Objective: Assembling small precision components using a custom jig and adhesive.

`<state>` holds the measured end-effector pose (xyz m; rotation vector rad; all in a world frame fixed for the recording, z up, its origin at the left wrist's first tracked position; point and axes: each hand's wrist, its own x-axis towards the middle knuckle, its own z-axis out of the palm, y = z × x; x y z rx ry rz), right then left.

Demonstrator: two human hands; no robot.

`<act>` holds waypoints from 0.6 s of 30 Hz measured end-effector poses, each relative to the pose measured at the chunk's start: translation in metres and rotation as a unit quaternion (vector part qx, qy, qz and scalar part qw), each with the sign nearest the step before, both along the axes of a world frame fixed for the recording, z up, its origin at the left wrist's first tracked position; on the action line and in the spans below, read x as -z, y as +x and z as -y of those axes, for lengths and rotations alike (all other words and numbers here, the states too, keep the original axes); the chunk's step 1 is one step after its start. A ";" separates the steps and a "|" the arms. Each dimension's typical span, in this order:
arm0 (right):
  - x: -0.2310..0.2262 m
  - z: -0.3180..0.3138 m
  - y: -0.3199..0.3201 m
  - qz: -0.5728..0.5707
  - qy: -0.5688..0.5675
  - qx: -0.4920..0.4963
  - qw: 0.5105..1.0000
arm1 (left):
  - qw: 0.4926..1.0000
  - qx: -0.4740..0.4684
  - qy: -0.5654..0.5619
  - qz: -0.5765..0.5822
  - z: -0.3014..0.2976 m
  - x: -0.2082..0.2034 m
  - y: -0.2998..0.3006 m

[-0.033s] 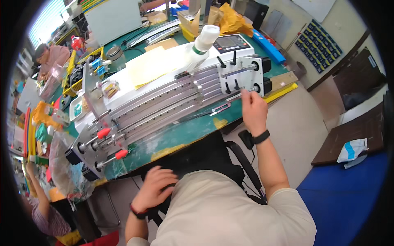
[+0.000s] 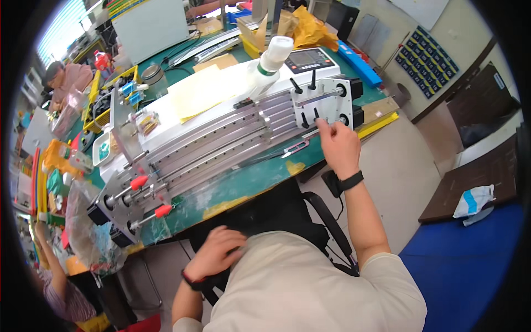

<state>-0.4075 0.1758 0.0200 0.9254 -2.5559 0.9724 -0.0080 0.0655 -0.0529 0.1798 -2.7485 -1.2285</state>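
A long metal linear-rail machine with steel rods lies across the bench in front of me. Its right end is a white plate carrying several black lever handles. My right hand reaches to the plate's lower edge, fingers closed, with the fingertips at a lower lever handle. Whether they grip the lever or a small part beside it is hidden. My left hand hovers by my lap, slightly blurred, its fingers loosely stretched and holding nothing. Two red-handled knobs stick out at the machine's left end.
Behind the rails stand a white bottle, yellow paper sheets and a control panel. Tweezers lie on the green bench near its front edge. A chair armrest is below my right arm. Other people sit at left.
My right hand has shifted slightly left, closer to the lower lever handle. My left hand has moved a little to the right by my lap.
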 end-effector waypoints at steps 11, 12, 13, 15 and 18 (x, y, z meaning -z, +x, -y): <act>-0.011 -0.006 -0.032 0.318 -0.102 -0.036 0.942 | 0.996 -0.004 0.052 0.066 0.020 0.119 -0.085; -0.010 -0.004 -0.031 0.345 -0.135 -0.035 0.928 | 0.996 -0.009 0.035 0.080 0.026 0.117 -0.083; -0.008 -0.003 -0.030 0.372 -0.167 -0.034 0.913 | 0.996 -0.005 0.041 0.081 0.027 0.120 -0.082; 0.004 0.000 -0.029 0.369 -0.193 -0.026 0.909 | 0.994 -0.040 0.038 0.097 0.028 0.127 -0.078; 0.025 0.010 -0.029 0.341 -0.237 0.003 0.910 | 0.994 -0.041 0.038 0.097 0.027 0.125 -0.079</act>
